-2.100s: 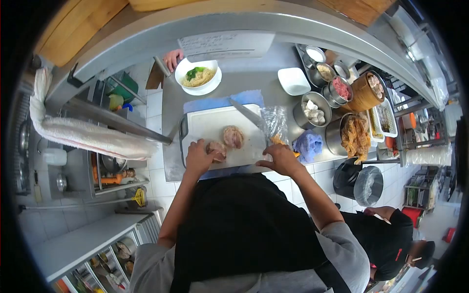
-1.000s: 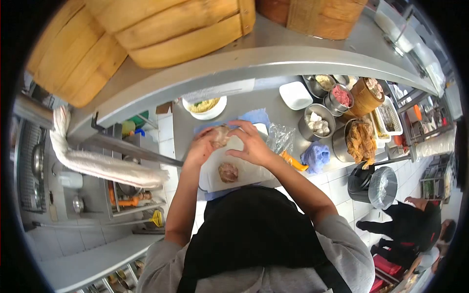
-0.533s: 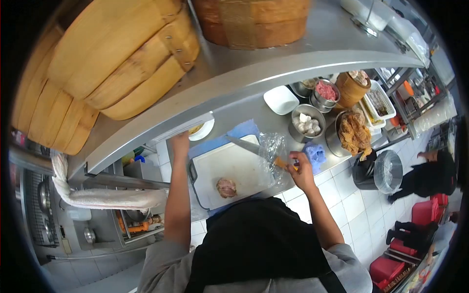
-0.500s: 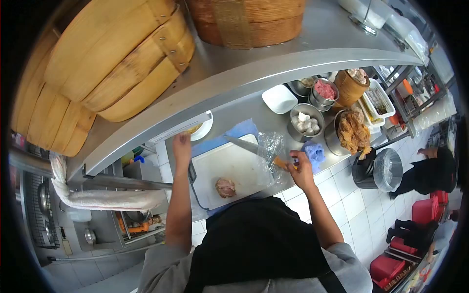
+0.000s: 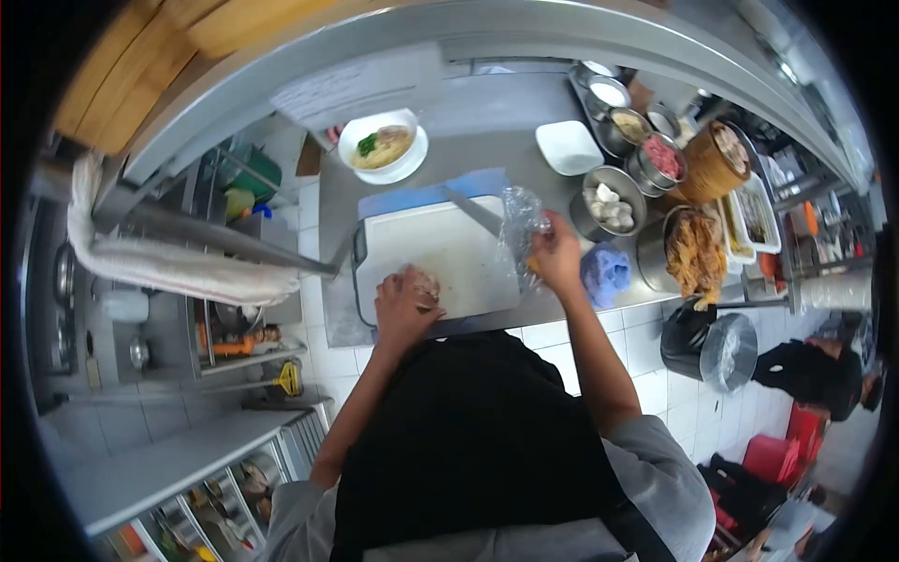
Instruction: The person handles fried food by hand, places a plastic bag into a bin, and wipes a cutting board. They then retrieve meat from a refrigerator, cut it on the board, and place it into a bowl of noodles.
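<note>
The left hand (image 5: 403,307) has its fingers curled around a piece of meat (image 5: 422,284) at the near side of a white cutting board (image 5: 468,272). The right hand (image 5: 558,253) touches plastic wrap (image 5: 518,225) by a knife (image 5: 475,212); whether its fingers grip is unclear. Beyond, the steel counter (image 5: 478,131) holds a noodle bowl (image 5: 348,142) and white dish (image 5: 569,148). A metal shelf edge (image 5: 524,36) crosses overhead, blocking some of the tiled kitchen.

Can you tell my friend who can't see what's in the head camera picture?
A person's left hand grips meat on a white cutting board; their right hand touches clear plastic by a knife. Behind, a white bowl holds noodles and greens.
</note>
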A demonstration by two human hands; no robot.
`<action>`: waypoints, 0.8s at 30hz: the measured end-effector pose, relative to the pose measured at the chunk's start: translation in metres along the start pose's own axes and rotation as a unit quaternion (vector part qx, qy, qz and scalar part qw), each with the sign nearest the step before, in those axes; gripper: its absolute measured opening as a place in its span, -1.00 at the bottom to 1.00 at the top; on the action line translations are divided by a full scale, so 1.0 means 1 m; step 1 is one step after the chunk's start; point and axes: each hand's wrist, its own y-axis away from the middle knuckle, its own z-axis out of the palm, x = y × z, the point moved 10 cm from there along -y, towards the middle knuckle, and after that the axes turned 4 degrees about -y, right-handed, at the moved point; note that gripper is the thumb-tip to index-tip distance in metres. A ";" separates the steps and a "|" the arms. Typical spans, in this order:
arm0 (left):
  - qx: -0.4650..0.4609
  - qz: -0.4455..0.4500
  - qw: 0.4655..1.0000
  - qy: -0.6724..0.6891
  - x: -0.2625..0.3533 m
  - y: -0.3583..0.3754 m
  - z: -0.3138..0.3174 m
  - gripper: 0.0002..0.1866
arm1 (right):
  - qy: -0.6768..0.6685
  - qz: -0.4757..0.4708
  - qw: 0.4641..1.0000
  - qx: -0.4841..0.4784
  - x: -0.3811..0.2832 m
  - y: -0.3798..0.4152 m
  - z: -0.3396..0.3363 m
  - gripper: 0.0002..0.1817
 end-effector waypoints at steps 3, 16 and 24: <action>0.008 0.002 1.000 -0.005 0.003 -0.009 0.011 -0.07 | -0.087 0.003 0.996 -0.026 -0.036 -0.002 -0.014 -0.65; -0.002 -0.054 0.933 0.355 -0.080 0.012 -0.028 -0.66 | -0.186 0.027 0.945 -0.268 -0.089 0.094 0.078 -0.69; 0.166 -0.194 0.620 0.742 -0.264 0.288 -0.001 -0.63 | -0.103 -0.023 0.871 -0.480 -0.177 0.209 0.241 -0.71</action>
